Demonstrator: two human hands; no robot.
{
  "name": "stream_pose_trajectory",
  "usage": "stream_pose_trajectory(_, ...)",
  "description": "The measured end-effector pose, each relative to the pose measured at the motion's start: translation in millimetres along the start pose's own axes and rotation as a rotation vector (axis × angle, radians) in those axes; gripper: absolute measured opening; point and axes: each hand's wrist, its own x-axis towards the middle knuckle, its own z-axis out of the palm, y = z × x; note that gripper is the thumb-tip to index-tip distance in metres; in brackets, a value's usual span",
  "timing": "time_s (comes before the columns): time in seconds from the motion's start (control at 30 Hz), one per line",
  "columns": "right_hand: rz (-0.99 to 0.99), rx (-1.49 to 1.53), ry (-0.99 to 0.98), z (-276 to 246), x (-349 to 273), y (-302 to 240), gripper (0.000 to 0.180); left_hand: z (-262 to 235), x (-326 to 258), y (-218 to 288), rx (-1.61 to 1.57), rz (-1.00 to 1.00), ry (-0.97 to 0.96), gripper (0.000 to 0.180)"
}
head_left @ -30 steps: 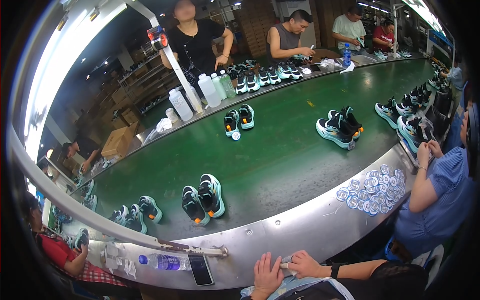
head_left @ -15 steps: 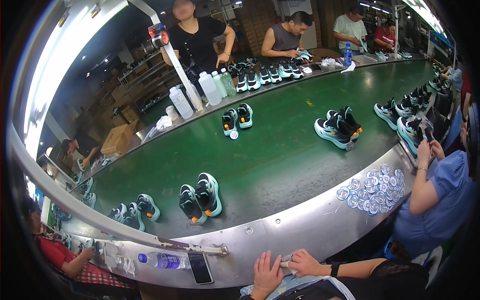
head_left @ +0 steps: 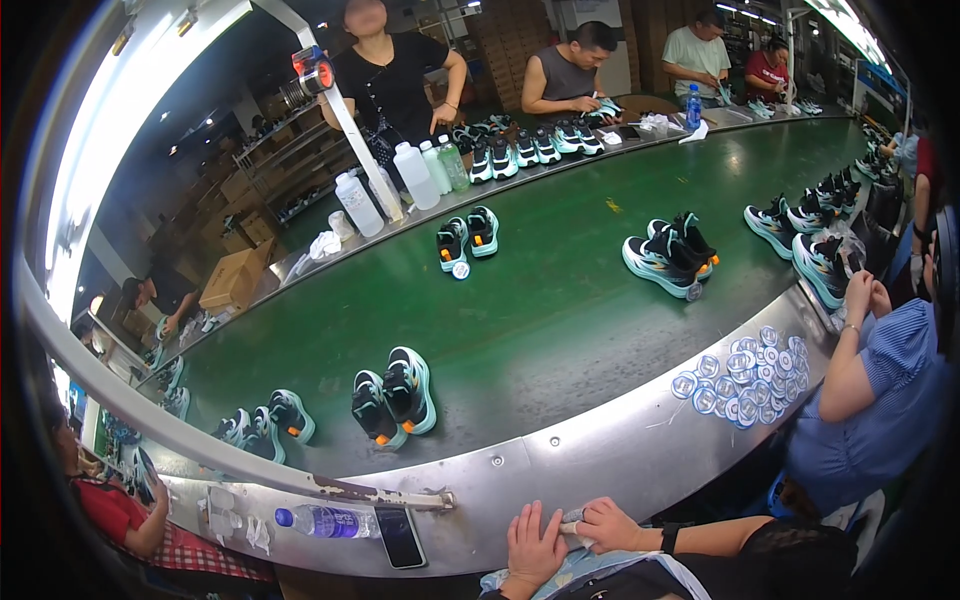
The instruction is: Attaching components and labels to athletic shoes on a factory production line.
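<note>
here, fingers (head_left: pixel 590 520) pinch crumpled cloth (head_left: pixel 572 517).

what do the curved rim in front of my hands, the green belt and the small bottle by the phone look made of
The curved silver rim looks like brushed sheet metal: dull grey sheen, screw heads, scuffs. The dark green conveyor belt looks like matte rubber or coated fabric, smooth with faint marks; which one is unclear. The small clear bottle with a blue cap looks like thin transparent plastic, lying beside the black phone.

Green conveyor belt (head_left: pixel 560 310) carrying sneaker pairs (head_left: pixel 395 395); steel rim (head_left: pixel 600 460) holds round tags (head_left: pixel 745 375).
</note>
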Motion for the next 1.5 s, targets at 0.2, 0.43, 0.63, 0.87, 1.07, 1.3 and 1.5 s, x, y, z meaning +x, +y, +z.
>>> stream_pose_trajectory(0.2,-0.004,-0.001,-0.017,8,-5,5,0.056,1,0,0,-0.017,-0.001,0.006,0.05)
stream_pose_trajectory(0.43,-0.008,0.002,0.008,6,-3,4,0.051,4,-1,-1,-0.017,0.001,0.012,0.05)
stream_pose_trajectory(0.63,0.003,-0.002,-0.012,1,-1,1,0.049,6,0,-1,-0.014,0.004,0.025,0.049)
stream_pose_trajectory(0.87,0.005,-0.007,-0.011,0,-1,0,0.048,6,-1,-1,-0.016,0.001,0.028,0.05)
stream_pose_trajectory(1.07,0.0,0.003,0.032,4,-2,3,0.047,11,-1,-2,-0.013,-0.002,0.021,0.049)
stream_pose_trajectory(1.3,-0.013,0.026,0.052,5,-1,4,0.052,12,0,-2,0.007,-0.002,0.037,0.048)
stream_pose_trajectory(1.5,-0.005,0.028,0.046,6,-2,1,0.054,10,-3,-1,0.012,-0.012,0.025,0.048)
